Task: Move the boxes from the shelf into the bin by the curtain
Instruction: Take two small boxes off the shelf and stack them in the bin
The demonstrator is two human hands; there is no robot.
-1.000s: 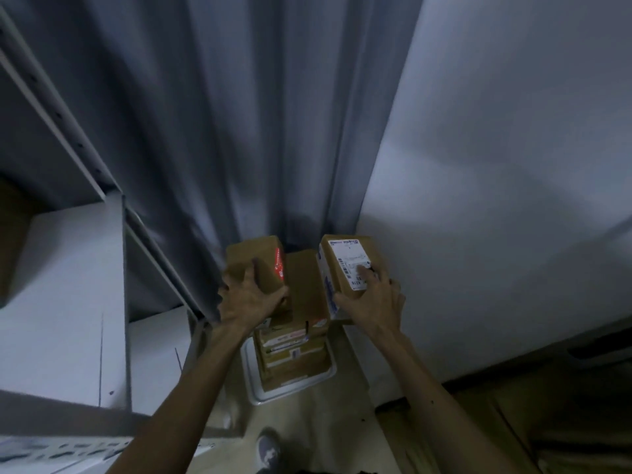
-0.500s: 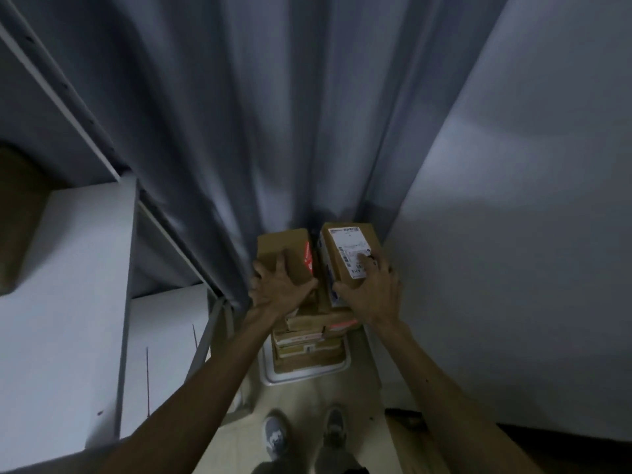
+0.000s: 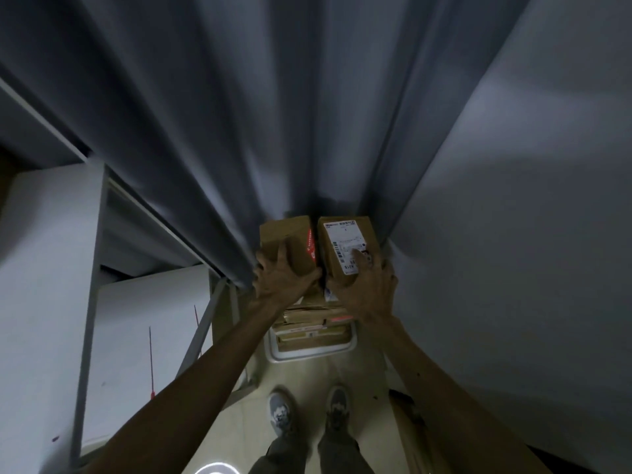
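Grey shoes (image 3: 281, 409) stand before the white bin (image 3: 307, 356), which is piled with cardboard boxes (image 3: 309, 323). Over the pile, the left hand (image 3: 281, 276), fingers spread, grips a red-printed box (image 3: 290, 236). The right hand (image 3: 366, 289), fingers curled, grips a labelled box (image 3: 344, 239) just beside it, against the curtain (image 3: 273, 114).

Arms extended, left hand (image 3: 283, 276) and right hand (image 3: 366, 289) gripping.

Dim bluish light, soft focus, wide-angle stretching at edges, shadowed corners
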